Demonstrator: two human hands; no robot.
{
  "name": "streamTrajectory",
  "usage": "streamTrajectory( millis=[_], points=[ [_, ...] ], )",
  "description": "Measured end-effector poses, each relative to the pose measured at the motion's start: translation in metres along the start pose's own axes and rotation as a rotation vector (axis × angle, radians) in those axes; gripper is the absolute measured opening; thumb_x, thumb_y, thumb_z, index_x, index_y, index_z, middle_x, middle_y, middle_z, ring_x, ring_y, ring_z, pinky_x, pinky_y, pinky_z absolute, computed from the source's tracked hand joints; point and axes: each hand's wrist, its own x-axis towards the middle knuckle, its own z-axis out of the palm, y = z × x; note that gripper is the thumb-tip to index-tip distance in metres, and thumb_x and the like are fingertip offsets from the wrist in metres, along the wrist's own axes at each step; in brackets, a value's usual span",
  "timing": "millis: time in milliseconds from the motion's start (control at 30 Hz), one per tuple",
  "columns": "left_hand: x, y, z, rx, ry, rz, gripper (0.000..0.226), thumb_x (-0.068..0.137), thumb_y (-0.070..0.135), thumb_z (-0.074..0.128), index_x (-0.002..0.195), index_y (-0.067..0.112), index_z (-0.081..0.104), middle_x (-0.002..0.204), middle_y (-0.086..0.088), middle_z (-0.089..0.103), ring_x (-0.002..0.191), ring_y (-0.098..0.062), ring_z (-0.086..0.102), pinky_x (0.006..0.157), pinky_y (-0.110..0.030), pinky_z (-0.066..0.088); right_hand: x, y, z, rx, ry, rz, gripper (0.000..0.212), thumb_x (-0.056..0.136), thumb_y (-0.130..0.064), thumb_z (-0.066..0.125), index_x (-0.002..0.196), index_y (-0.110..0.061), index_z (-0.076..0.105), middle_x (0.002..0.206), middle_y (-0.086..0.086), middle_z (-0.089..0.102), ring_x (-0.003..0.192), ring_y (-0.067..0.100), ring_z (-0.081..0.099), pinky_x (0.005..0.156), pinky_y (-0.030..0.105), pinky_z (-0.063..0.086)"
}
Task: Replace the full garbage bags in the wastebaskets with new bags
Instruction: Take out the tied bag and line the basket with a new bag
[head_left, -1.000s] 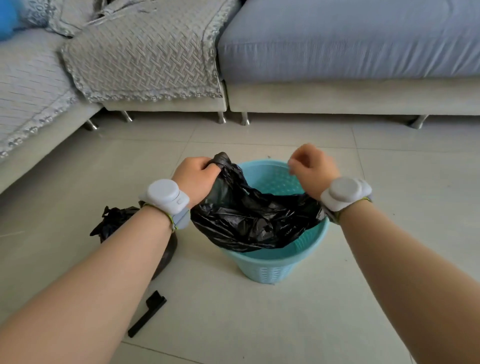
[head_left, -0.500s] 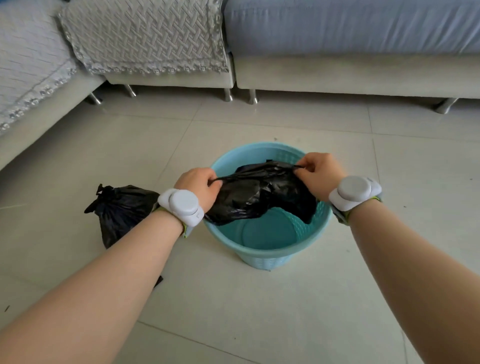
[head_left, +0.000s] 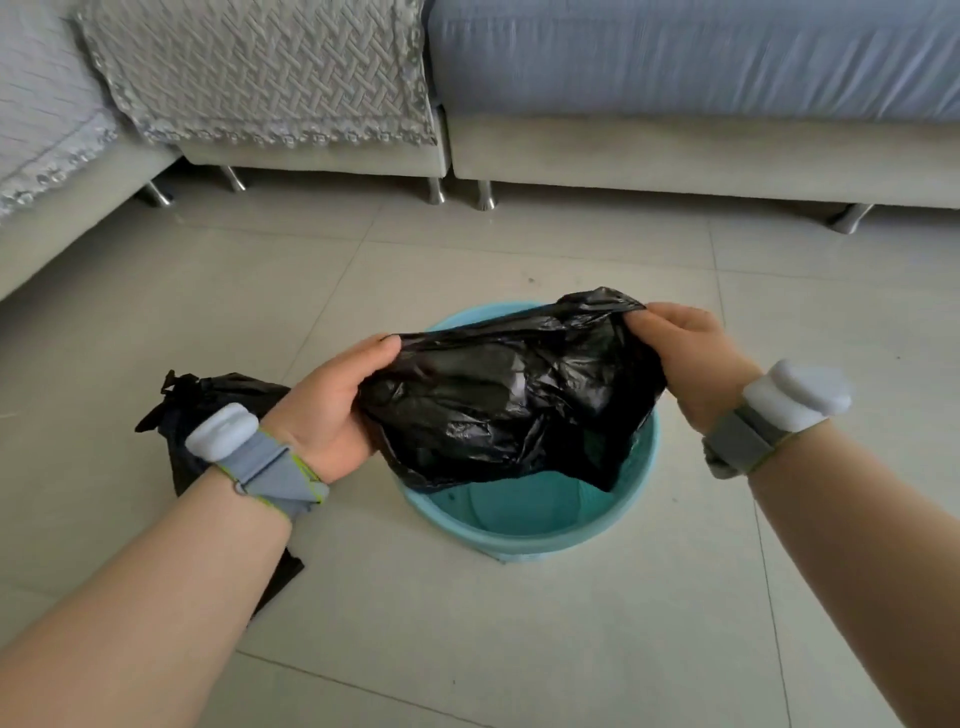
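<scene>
A teal wastebasket (head_left: 540, 535) stands on the tiled floor in front of me. Over its mouth hangs a crumpled black garbage bag (head_left: 509, 395), stretched between both hands. My left hand (head_left: 332, 405) grips the bag's left edge and my right hand (head_left: 691, 358) grips its upper right edge. The bag's lower part dips into the basket, whose teal bottom shows under it. A tied, full black garbage bag (head_left: 208, 410) sits on the floor to the left, partly hidden behind my left wrist.
A grey sofa (head_left: 675, 145) with metal legs runs along the back, and another section (head_left: 57, 187) with a woven cover is at the left. Open tiled floor (head_left: 519, 639) surrounds the basket.
Both hands have lifted the bag higher above the basket and spread it wider. The view has tilted down and moved closer to the basket.
</scene>
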Motion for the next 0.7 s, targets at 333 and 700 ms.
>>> streamTrajectory(
  millis=[333,700],
  points=[
    [0.029,-0.002,0.025,-0.021,-0.121,-0.2,0.065,0.092,0.061,0.028,0.092,0.017,0.077,0.105,-0.007,0.071,0.095,-0.022,0.069,0.088,-0.038,0.049,0.002,-0.009,0.012,0.333,-0.337,-0.073,0.024,0.096,0.0,0.039,0.097,-0.008,0.061,0.083,0.004,0.069,0.075,0.013,0.066,0.074,0.023,0.055],
    [0.042,-0.005,0.039,0.087,-0.181,-0.054,0.013,0.089,0.02,0.047,0.084,0.012,0.056,0.072,-0.004,0.063,0.062,-0.015,0.061,0.065,-0.025,0.053,0.004,0.003,0.024,0.093,-0.28,-0.014,0.019,0.095,-0.021,0.049,0.093,-0.015,0.067,0.103,0.013,0.067,0.102,0.027,0.062,0.1,0.044,0.045]
  ],
)
